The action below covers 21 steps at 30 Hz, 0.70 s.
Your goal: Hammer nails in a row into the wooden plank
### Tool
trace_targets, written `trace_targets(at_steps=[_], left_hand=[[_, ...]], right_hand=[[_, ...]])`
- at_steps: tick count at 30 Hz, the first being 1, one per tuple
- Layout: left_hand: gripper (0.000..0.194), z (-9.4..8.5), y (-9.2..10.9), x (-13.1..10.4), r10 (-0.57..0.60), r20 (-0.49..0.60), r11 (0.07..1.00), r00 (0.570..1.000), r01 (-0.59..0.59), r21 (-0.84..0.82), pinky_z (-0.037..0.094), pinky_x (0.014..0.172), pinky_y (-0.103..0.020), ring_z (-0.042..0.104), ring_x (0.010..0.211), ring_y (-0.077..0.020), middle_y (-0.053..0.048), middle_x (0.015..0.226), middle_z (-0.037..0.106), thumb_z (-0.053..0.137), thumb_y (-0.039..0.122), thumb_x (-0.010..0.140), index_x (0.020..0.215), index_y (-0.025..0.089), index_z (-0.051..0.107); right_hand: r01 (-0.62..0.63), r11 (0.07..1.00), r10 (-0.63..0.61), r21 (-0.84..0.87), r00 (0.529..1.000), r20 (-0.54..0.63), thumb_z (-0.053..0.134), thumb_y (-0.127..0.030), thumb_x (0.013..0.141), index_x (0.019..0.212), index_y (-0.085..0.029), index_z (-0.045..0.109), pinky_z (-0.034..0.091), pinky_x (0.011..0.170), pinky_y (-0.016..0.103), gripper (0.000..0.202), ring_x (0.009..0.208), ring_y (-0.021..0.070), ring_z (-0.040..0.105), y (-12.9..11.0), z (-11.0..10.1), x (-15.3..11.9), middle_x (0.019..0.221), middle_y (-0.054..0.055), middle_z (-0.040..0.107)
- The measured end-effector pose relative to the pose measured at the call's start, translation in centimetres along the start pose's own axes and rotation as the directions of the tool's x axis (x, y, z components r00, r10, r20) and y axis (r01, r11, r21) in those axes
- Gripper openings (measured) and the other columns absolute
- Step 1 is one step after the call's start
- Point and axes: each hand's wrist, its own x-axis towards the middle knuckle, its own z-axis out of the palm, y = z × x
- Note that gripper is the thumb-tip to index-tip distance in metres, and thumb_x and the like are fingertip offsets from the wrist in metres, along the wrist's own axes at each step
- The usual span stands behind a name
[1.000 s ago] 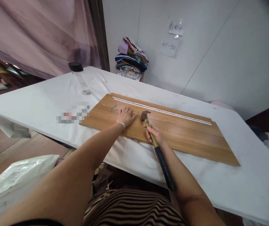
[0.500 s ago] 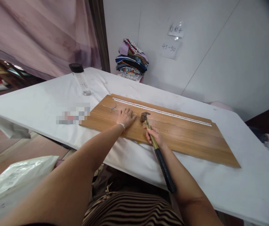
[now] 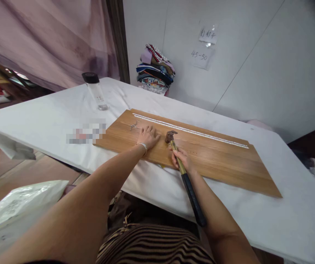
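My right hand (image 3: 181,158) is wrapped round the upper handle of a claw hammer (image 3: 184,171). The rusty head is over the middle of a wooden board (image 3: 223,161), and the black grip slants back toward me. My left hand (image 3: 148,136) lies flat on the board left of the hammer head, fingers stretched out. Just beyond it, several loose nails (image 3: 133,126) lie on the board. A row of small dark dots shows on the wood right of my right hand. Two white strips with markings (image 3: 190,130) run along the board's far edge.
The board rests on a table with a white cloth (image 3: 292,172). A clear bottle with a black lid (image 3: 94,91) stands at the back left, near a blurred-out patch. Folded cloths (image 3: 156,69) are stacked by the wall. A plastic bag (image 3: 22,205) is at the lower left.
Both hands and the hammer stay almost where they were. Only a slight shift of the camera view shows.
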Motion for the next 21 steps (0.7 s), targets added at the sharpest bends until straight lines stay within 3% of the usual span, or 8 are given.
trace_targets(at_steps=[21], left_hand=[[0.045,0.33,-0.15,0.19,0.004,-0.010,1.000,1.000,-0.005,-0.016,0.034,0.122,-0.052,0.047,0.147,-0.0340,-0.017,0.152,0.062,0.043,0.046,0.105,0.131,0.020,0.069]], right_hand=[[0.004,1.000,-0.004,-0.008,1.000,0.002,0.077,-0.060,0.076,0.103,-0.021,0.062,0.027,0.034,0.021,0.050,0.031,0.0086,0.042,-0.07,-0.02,-0.02,0.048,-0.012,0.055]])
